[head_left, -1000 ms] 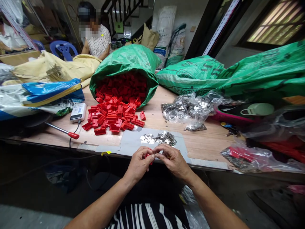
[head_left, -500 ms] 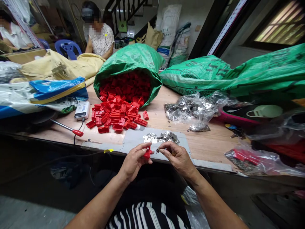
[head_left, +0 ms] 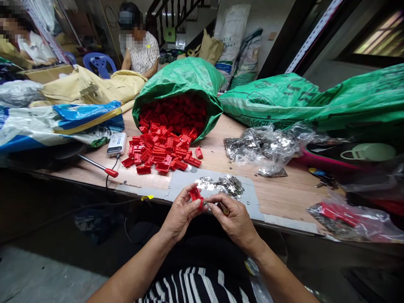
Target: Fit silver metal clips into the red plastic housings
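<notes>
My left hand (head_left: 179, 214) is closed around a small red plastic housing (head_left: 195, 193), tilted, with its hollow side showing. Close against its lower right end, my right hand (head_left: 236, 219) pinches a small metal piece (head_left: 205, 203), partly hidden by the fingertips. A brownish-yellow object (head_left: 225, 211) shows among the right fingers; its kind is unclear. Just beyond both hands, small flat shiny metal pieces (head_left: 205, 183) and a darker heap of metal parts (head_left: 232, 185) lie on a grey mat (head_left: 252, 202). Farther back, loose red housings (head_left: 160, 149) spill from an open green sack (head_left: 186, 73).
Clear bags of metal parts (head_left: 268, 145) lie to the right, near a green cup (head_left: 372, 152) and another clear bag (head_left: 350, 219). At left are a white power bank (head_left: 116, 144) with a cable and a red-tipped lever (head_left: 111, 172). A person (head_left: 140, 52) sits across the table.
My right hand has brought the metal piece up to the red housing, closing the gap between them. My left hand has turned the housing to a tilt. The view has shifted slightly left.
</notes>
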`<move>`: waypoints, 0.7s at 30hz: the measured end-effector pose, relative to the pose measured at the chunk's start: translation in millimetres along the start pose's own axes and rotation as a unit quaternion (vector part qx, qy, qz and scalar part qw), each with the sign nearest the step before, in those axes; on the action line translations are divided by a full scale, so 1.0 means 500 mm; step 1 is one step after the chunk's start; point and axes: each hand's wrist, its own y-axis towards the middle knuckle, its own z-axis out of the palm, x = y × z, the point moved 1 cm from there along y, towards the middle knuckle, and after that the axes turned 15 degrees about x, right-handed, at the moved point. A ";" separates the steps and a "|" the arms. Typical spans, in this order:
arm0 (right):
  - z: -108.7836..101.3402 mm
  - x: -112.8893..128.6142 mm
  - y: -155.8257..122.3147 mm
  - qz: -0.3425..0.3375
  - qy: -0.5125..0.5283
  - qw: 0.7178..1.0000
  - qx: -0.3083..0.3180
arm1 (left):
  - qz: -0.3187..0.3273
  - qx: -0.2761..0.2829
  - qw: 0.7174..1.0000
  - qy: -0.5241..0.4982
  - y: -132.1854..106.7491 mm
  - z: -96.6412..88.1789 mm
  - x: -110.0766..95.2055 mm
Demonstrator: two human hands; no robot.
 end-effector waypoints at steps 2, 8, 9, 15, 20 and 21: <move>0.002 0.000 0.002 0.000 -0.017 1.000 -0.004 | 0.002 0.010 1.000 -0.008 0.000 0.001 -0.001; -0.004 0.000 0.003 0.003 -0.039 0.999 -0.006 | -0.011 0.032 0.999 0.015 -0.005 0.002 -0.001; -0.006 0.001 0.003 0.006 -0.040 0.999 -0.007 | -0.017 0.037 0.999 0.020 -0.005 0.000 0.001; -0.014 0.002 -0.005 0.010 -0.044 0.999 -0.025 | 0.081 -0.005 0.972 0.221 -0.003 -0.031 0.022; 0.004 -0.010 -0.006 -0.004 -0.057 0.998 -0.021 | 0.136 -0.030 0.868 0.476 -0.014 -0.047 0.032; 0.009 -0.013 -0.006 -0.006 -0.062 0.998 -0.024 | 0.139 -0.027 0.856 0.497 -0.017 -0.046 0.032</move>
